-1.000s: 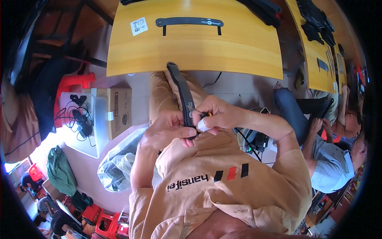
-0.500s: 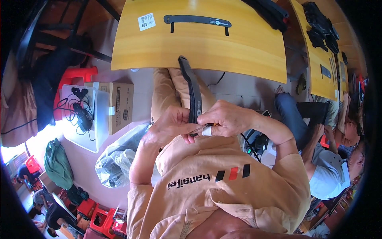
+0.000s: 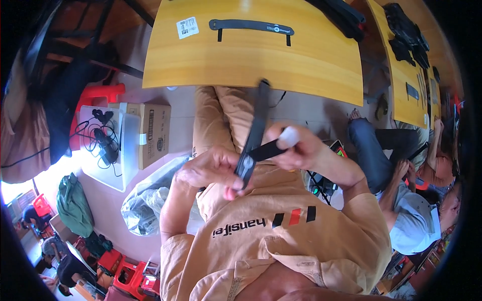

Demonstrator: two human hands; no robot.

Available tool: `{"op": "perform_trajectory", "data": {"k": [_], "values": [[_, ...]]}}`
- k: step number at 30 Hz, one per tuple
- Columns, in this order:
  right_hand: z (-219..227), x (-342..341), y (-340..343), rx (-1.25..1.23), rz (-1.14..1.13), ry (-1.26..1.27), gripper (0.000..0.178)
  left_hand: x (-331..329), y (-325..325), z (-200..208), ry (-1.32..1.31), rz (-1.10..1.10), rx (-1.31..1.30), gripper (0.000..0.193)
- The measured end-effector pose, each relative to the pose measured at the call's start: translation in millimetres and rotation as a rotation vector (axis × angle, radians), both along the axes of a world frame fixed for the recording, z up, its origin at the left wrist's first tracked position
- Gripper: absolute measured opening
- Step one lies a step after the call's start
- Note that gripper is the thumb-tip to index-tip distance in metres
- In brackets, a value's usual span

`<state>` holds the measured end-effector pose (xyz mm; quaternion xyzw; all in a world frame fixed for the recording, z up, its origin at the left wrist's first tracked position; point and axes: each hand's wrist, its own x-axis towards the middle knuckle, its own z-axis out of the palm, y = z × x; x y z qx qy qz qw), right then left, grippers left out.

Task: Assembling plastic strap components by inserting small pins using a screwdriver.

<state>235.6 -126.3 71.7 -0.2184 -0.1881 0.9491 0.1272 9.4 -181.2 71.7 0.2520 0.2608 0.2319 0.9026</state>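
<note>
A long dark grey strap (image 3: 257, 118) with a light round mark near its lower end is pinched in my left hand (image 3: 213, 170), its upper end reaching toward the table's front edge. My right hand (image 3: 304, 150), slightly blurred, grips a short black strip (image 3: 269, 151) that runs across to the strap. At the strip's end by my right fingers is a white piece (image 3: 288, 136); I cannot tell whether it is part of the strip. A similar strap (image 3: 251, 25) lies on the yellow table (image 3: 201, 65), two small black tabs extending below it.
A white label sheet (image 3: 188, 28) lies left of the strap on the table. Dark fabric (image 3: 341, 17) sits at the far right corner. To my left stand a translucent bin (image 3: 125, 150) with cables, a cardboard box (image 3: 155, 130) and a plastic bag (image 3: 145, 205). A person (image 3: 411, 215) sits at right.
My hands have moved apart, the right one up and to the right, with the black strip now stretched between them. The strap has tilted, its upper end swinging right.
</note>
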Motion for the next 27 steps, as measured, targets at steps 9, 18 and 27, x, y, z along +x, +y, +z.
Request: {"op": "perform_trajectory", "data": {"k": [9,18,27], "values": [[62,58,32,-0.083,-0.658,0.641,0.024,-67,-34,-46,0.08,-0.528,0.324,0.025],[116,120,53,0.366,-0.894,0.588,0.033,-137,-100,-54,0.399,-0.065,0.094,0.019],[87,99,39,1.119,-0.736,-0.411,0.016,-97,6,-10,0.688,0.726,0.359,0.031]]}}
